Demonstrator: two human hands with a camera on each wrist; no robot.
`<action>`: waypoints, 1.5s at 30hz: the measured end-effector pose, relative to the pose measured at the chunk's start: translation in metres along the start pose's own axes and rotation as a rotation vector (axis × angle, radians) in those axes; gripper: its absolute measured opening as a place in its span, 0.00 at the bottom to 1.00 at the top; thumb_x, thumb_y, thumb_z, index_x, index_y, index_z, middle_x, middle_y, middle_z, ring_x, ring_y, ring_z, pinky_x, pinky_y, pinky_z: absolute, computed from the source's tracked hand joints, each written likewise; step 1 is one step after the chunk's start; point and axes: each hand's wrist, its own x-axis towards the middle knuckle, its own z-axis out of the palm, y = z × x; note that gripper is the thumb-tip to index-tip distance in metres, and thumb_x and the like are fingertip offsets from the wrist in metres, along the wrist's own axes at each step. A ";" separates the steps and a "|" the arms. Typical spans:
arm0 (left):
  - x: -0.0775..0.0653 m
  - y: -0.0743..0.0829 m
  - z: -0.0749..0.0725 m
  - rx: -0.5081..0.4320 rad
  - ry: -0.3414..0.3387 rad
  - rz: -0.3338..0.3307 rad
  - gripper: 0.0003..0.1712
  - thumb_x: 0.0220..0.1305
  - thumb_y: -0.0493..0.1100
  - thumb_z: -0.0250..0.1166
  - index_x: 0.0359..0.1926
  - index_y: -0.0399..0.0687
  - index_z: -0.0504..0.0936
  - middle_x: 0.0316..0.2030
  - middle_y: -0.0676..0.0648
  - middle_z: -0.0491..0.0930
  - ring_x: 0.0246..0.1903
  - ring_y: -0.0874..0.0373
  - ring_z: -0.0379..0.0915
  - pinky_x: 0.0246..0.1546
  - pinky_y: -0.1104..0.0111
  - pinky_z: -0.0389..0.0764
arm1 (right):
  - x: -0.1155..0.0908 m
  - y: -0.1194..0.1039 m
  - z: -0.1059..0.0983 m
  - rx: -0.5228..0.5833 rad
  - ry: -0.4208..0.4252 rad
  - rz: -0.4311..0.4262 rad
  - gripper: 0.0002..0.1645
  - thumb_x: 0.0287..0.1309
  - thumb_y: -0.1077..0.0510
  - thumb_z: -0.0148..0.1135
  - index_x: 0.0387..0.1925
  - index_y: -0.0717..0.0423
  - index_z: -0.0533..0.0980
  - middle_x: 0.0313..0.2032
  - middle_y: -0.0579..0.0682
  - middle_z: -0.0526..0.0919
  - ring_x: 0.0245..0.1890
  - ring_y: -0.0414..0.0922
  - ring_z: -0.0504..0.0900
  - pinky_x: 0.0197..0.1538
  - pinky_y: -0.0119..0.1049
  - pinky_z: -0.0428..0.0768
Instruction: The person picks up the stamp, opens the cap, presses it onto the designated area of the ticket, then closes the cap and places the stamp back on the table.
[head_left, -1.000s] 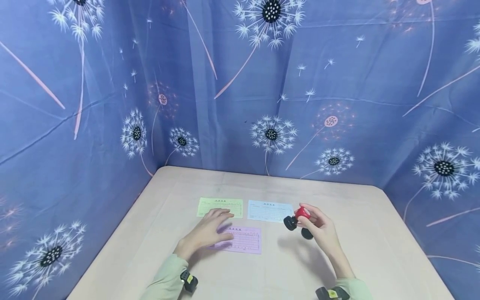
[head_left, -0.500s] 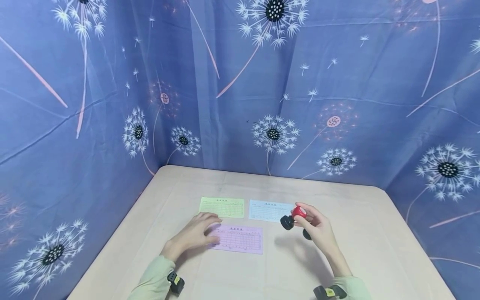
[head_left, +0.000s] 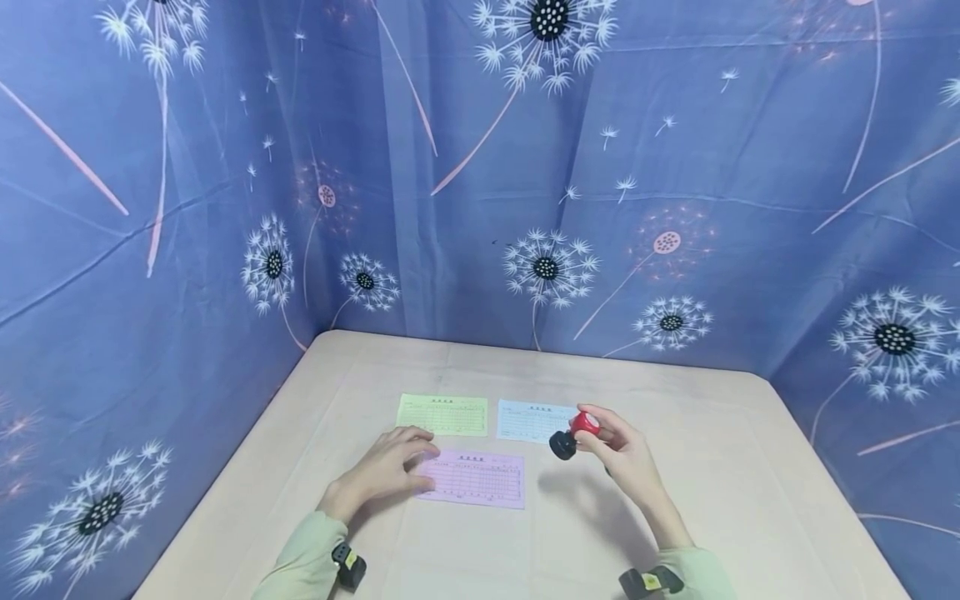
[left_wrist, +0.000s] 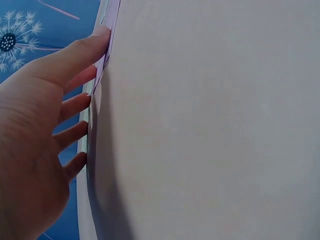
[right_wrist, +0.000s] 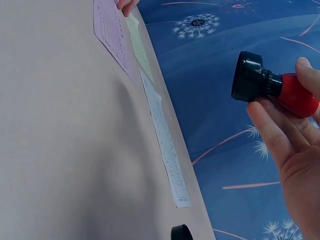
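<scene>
My right hand [head_left: 633, 462] holds a stamp [head_left: 585, 422] by its rounded red handle, in the air near the blue slip [head_left: 528, 421]. Its wide black base [right_wrist: 247, 77] points away from the fingers in the right wrist view. A small black round piece [right_wrist: 181, 233] shows at that view's bottom edge; how it is held is hidden. My left hand [head_left: 378, 468] rests at the left end of the purple slip [head_left: 480, 479], its thumb on the paper and its fingers gently bent. Behind that hand lies the green slip [head_left: 450, 415]. All three slips are printed forms.
The slips lie flat on a pale table [head_left: 660, 392], green and blue behind, purple in front. Blue cloth [head_left: 465, 250] with dandelion prints hangs behind and beside the table. A black device [head_left: 348, 567] is strapped to each wrist.
My left hand has drawn back leftward, off most of the purple slip, to its left end. My right hand has moved slightly left with the stamp. The slips lie as before.
</scene>
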 end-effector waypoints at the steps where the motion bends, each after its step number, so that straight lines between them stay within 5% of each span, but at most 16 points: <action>1: 0.000 0.000 0.000 -0.003 0.000 -0.003 0.30 0.51 0.62 0.73 0.53 0.55 0.83 0.62 0.46 0.75 0.64 0.44 0.67 0.66 0.45 0.64 | 0.000 0.000 0.001 -0.001 -0.003 0.001 0.25 0.61 0.71 0.62 0.59 0.76 0.71 0.42 0.55 0.88 0.41 0.36 0.87 0.43 0.43 0.87; 15: -0.001 -0.002 0.003 -0.040 -0.017 -0.031 0.29 0.51 0.60 0.73 0.53 0.56 0.83 0.62 0.46 0.75 0.65 0.45 0.65 0.69 0.45 0.60 | 0.003 -0.003 0.021 -0.076 -0.026 0.056 0.25 0.61 0.67 0.65 0.59 0.69 0.73 0.44 0.71 0.84 0.40 0.35 0.87 0.44 0.33 0.87; 31: -0.001 -0.001 0.003 -0.072 -0.040 -0.062 0.29 0.53 0.60 0.72 0.54 0.55 0.82 0.65 0.44 0.73 0.67 0.43 0.62 0.71 0.44 0.58 | 0.005 -0.001 0.039 -0.138 -0.110 0.101 0.24 0.61 0.63 0.67 0.59 0.62 0.75 0.44 0.65 0.86 0.39 0.37 0.88 0.46 0.31 0.86; 45: -0.001 -0.003 0.003 -0.091 -0.051 -0.059 0.30 0.54 0.62 0.71 0.54 0.55 0.82 0.65 0.44 0.73 0.68 0.42 0.61 0.70 0.43 0.57 | 0.005 -0.037 0.062 -0.255 -0.158 0.199 0.26 0.57 0.61 0.71 0.58 0.61 0.77 0.47 0.61 0.86 0.40 0.44 0.87 0.47 0.29 0.83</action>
